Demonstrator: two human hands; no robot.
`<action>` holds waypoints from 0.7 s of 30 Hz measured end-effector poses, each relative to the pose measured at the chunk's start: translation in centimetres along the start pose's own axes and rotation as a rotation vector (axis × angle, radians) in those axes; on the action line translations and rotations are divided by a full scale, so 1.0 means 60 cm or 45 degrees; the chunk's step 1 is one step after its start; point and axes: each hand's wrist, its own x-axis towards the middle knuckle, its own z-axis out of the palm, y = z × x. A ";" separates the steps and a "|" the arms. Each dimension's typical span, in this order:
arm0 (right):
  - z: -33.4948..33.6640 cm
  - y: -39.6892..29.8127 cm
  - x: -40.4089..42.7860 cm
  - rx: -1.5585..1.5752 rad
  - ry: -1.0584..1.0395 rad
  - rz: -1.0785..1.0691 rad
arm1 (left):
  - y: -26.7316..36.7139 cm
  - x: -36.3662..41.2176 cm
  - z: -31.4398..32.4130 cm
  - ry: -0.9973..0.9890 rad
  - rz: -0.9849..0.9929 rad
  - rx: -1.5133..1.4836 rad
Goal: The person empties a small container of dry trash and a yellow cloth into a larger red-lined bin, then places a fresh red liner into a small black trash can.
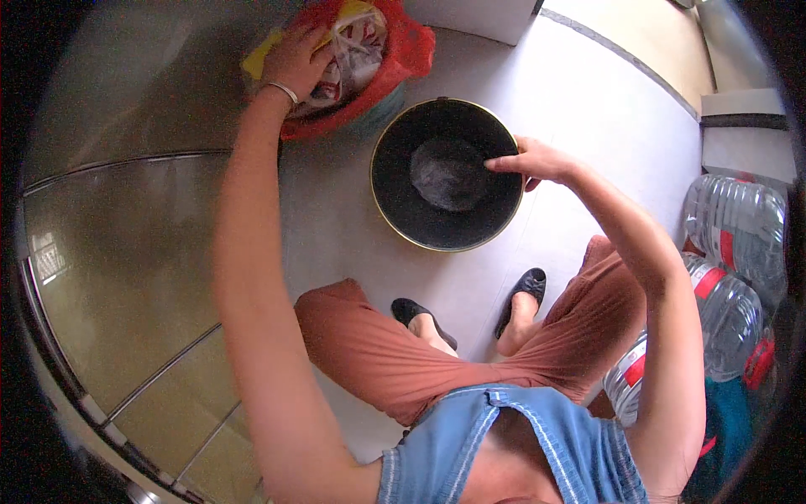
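A round black bin (403, 217) with a thin gold-coloured rim stands on the floor in front of me, its mouth facing up. At its bottom is a greyish, pale patch. My right hand (538, 160) grips the bin's right rim, thumb inside and fingers outside. At the upper left is a container lined with a red plastic bag (412, 47) and filled with crumpled clear and yellow packaging (359, 47). My left hand (299, 60) lies on that packaging; whether its fingers grip any of it is unclear.
Glossy cabinet fronts (145, 233) run along the left side. Large clear plastic bottles (724, 321) with red-and-white labels stand at the right. A white panel (472, 16) rises at the top. My feet in dark slippers (529, 290) rest on the light floor (334, 239) below the bin.
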 end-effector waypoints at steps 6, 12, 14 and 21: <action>-0.028 0.090 0.001 0.213 -0.025 -0.009 | -0.008 -0.015 0.029 0.065 0.078 -0.001; -0.061 0.147 -0.047 0.550 0.012 -0.020 | 0.005 -0.019 0.045 0.049 0.015 -0.083; -0.062 0.151 -0.055 0.619 0.064 -0.065 | 0.007 -0.017 0.040 0.015 0.020 -0.047; -0.079 0.170 -0.067 0.646 0.134 -0.154 | 0.012 -0.006 0.018 -0.079 -0.034 -0.031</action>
